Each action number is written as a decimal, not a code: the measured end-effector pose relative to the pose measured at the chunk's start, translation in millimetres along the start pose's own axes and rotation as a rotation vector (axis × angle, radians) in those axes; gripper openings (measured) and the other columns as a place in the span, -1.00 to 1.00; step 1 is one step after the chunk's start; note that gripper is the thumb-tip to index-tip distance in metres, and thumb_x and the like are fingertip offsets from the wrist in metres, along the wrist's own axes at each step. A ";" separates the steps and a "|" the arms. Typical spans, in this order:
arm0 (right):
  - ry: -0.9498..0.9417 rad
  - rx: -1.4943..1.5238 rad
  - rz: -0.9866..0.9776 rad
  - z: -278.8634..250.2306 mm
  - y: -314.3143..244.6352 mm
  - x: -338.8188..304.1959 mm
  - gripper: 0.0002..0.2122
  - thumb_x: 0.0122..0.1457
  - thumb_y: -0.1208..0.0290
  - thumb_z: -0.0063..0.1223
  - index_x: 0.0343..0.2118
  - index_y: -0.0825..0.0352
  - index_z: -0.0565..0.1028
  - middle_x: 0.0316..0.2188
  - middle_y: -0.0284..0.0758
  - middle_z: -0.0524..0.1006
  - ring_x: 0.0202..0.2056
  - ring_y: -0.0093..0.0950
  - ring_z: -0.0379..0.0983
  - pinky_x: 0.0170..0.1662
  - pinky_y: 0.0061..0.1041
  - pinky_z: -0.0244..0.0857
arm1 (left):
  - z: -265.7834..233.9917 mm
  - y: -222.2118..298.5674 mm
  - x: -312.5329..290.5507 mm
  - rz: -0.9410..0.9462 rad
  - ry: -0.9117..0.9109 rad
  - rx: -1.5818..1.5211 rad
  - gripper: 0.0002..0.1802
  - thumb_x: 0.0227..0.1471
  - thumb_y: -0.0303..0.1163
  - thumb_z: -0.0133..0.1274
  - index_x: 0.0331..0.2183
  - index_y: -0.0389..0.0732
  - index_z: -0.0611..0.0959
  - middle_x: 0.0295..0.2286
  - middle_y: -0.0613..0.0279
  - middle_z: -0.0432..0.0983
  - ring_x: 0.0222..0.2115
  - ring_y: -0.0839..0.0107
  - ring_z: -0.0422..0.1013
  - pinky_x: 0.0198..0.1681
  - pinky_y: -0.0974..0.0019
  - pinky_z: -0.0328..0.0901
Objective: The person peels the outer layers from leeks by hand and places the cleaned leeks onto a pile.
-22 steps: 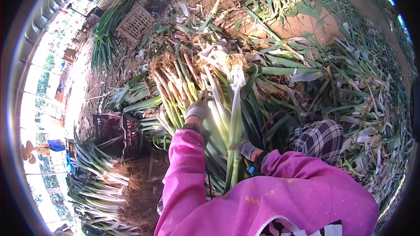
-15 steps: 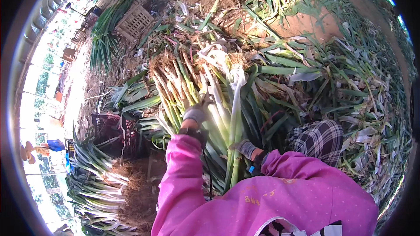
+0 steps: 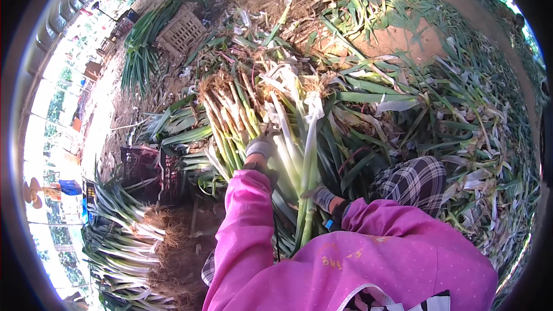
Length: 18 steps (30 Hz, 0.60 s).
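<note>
A loose heap of leeks (image 3: 227,118) lies in front of me, root ends pointing away and leaves toward my body. My left hand (image 3: 260,147), in a grey glove, reaches over the middle of the heap with its fingers closed about stalks there; the fingertips are partly hidden. Just right of it, a thick pale leek (image 3: 311,132) with its roots at the far end slants toward me. My right hand (image 3: 324,197), also gloved, is closed at the lower green part of that leek, its fingers partly behind the stalk.
Leeks with bushy roots (image 3: 129,247) are stacked at the lower left, beside a dark crate (image 3: 141,164). Farther off lie a pale slatted crate (image 3: 181,30) and a green bunch (image 3: 140,52). Trimmed leaves (image 3: 478,132) litter the right side, near my checked trouser knee (image 3: 416,184).
The view has shifted slightly. Both hands stay at nearly the same places on the leeks; my left hand has moved only a little.
</note>
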State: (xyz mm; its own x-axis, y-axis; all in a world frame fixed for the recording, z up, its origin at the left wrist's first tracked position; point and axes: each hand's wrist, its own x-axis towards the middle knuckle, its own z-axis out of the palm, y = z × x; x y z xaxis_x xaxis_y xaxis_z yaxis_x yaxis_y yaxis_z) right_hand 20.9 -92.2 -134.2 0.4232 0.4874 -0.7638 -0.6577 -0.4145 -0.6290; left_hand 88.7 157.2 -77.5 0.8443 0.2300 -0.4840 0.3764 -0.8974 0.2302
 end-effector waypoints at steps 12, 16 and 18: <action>0.056 0.057 -0.135 -24.4 1.5 -10.0 -0.79 -0.16 0.39 0.11 -0.43 0.38 0.49 -0.56 -0.29 0.50 -0.58 -0.46 0.41 -0.50 -0.46 0.29 | -57.0 80.3 -142.9 -0.098 0.014 -0.310 -0.50 -0.26 -0.10 0.04 -0.24 -0.17 0.43 -0.40 -0.04 0.46 -0.34 0.06 0.40 -0.28 0.18 0.28; 0.070 0.031 -0.283 -36.2 -12.5 -40.8 -0.77 -0.23 0.46 0.18 -0.44 0.38 0.48 -0.55 -0.32 0.50 -0.53 -0.48 0.40 -0.44 -0.49 0.30 | -13.2 66.9 -197.5 -0.090 0.223 -0.379 -0.52 -0.30 -0.11 0.09 -0.29 -0.17 0.46 -0.47 -0.01 0.47 -0.40 0.06 0.41 -0.33 0.18 0.27; -0.007 0.042 -0.369 -38.0 -7.7 -44.7 -0.78 -0.25 0.47 0.18 -0.45 0.37 0.48 -0.55 -0.33 0.50 -0.54 -0.50 0.40 -0.44 -0.50 0.29 | 40.8 35.5 -205.0 -0.296 0.144 -0.267 -0.46 -0.27 -0.05 0.05 -0.23 -0.15 0.44 -0.45 -0.02 0.47 -0.36 0.07 0.40 -0.28 0.17 0.27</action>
State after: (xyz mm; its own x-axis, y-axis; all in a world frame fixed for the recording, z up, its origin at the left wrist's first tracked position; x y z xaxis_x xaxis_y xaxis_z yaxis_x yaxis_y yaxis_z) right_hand 30.7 -140.0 -100.8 0.6327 0.6033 -0.4855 -0.4865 -0.1781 -0.8553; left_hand -86.6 62.9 -4.5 0.7228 0.5301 -0.4434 0.6799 -0.6602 0.3191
